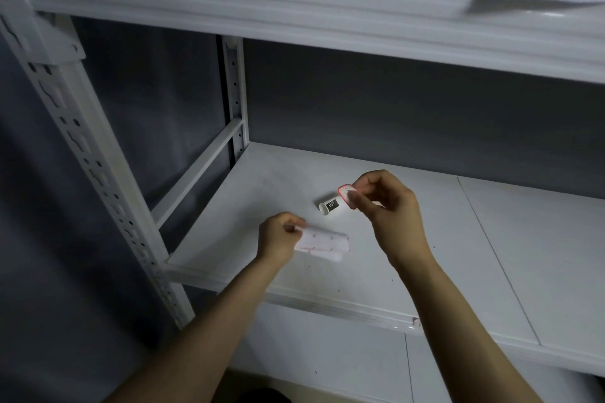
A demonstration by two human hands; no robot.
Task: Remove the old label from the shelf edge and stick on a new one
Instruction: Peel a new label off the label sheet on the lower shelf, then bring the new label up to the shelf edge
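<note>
Red-edged label (347, 196) pinched in right hand (389, 209); left hand (278, 234) grips label strip (324, 244), long axis pointing right.

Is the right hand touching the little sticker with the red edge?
Touching. The head view shows the right hand pinching the red-edged sticker between its thumb and fingertips, with no gap. The left hand holds only the label strip.

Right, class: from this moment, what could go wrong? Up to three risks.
1. The right hand pinches the red-edged label; it may cling to the fingers or fold over.
2. The roll marked 031 lies on its side on the shelf; the left hand, holding the label strip nearby, could knock it rolling.
3. A reddish scrap sits on the shelf edge; sticking over it might leave the label uneven.
</note>
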